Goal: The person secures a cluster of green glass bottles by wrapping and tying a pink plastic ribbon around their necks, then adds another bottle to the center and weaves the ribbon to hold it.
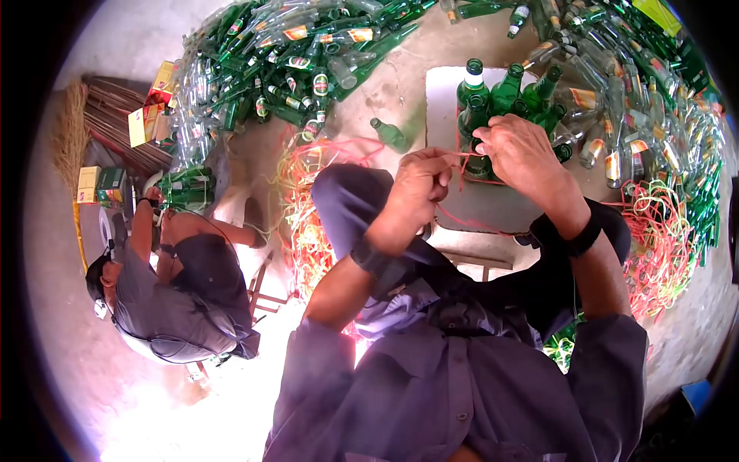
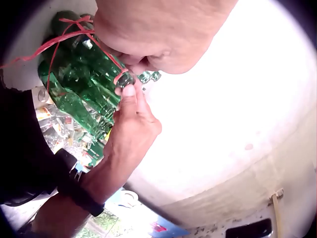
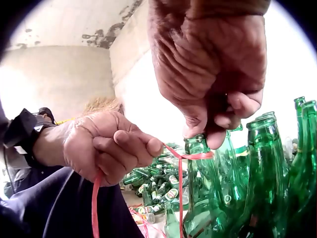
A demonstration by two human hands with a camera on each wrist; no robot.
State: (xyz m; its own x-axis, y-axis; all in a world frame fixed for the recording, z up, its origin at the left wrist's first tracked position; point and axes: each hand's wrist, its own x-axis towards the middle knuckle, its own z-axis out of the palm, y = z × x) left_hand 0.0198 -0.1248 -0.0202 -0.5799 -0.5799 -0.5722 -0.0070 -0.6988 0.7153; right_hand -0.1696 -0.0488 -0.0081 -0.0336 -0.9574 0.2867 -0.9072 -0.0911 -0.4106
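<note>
Upright green glass bottles (image 1: 504, 96) stand clustered, a red string (image 3: 184, 163) apparently looped round their necks.

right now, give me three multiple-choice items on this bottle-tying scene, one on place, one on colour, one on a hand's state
1. Where does the bundled bottles group stand?
A. on a pale slab
B. in a crate
C. on a lap

2. What colour is the string being pulled?
A. blue
B. red
C. white

3. What is the left hand doing?
A. hanging open
B. pressing flat on the slab
C. gripping the string

Answers:
1 A, the bottles stand upright on the slab.
2 B, it shows red between left hand and right hand.
3 C, its fingers curl round the string.
</note>
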